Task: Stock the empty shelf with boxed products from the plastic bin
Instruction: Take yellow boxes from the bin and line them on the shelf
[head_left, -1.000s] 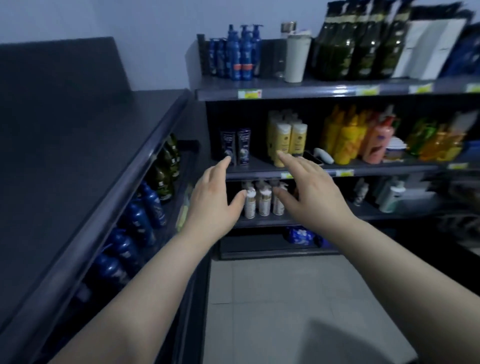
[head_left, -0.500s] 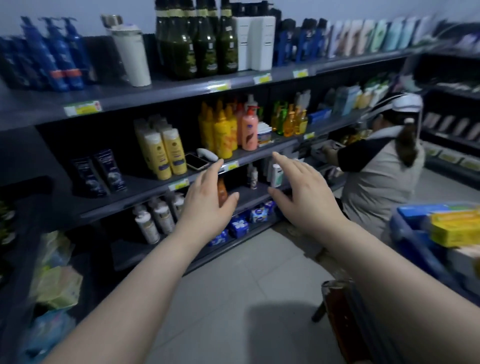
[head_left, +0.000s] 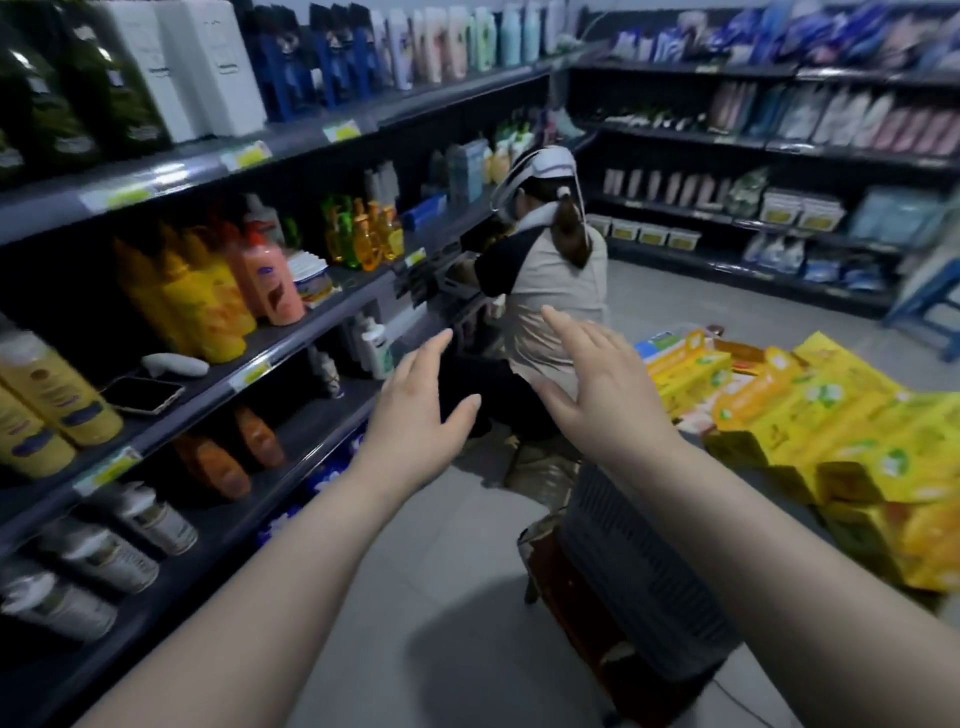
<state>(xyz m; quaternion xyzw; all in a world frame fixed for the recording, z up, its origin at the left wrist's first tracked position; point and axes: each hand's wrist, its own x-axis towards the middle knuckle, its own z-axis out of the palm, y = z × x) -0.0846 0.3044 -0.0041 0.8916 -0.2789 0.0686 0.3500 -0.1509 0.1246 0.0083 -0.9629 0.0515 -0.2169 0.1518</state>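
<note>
My left hand (head_left: 415, 410) and my right hand (head_left: 597, 389) are stretched out in front of me, fingers straight and spread, holding nothing. A dark plastic bin (head_left: 639, 577) stands on a low stool just below my right forearm. Several yellow boxed products (head_left: 841, 431) are stacked in and around it at the right. Both hands hover in the air above the aisle floor, to the left of the boxes and touching nothing.
A shelf unit (head_left: 291, 343) full of bottles runs along the left. A phone (head_left: 143, 395) lies on its middle shelf. A person (head_left: 545, 280) crouches ahead at the shelves. More stocked shelves (head_left: 779, 150) line the back wall. Grey tiled floor (head_left: 441, 597) lies between.
The view has swung right along the aisle. The bin and yellow boxes have come into sight. Both hands stay raised, spread and empty.
</note>
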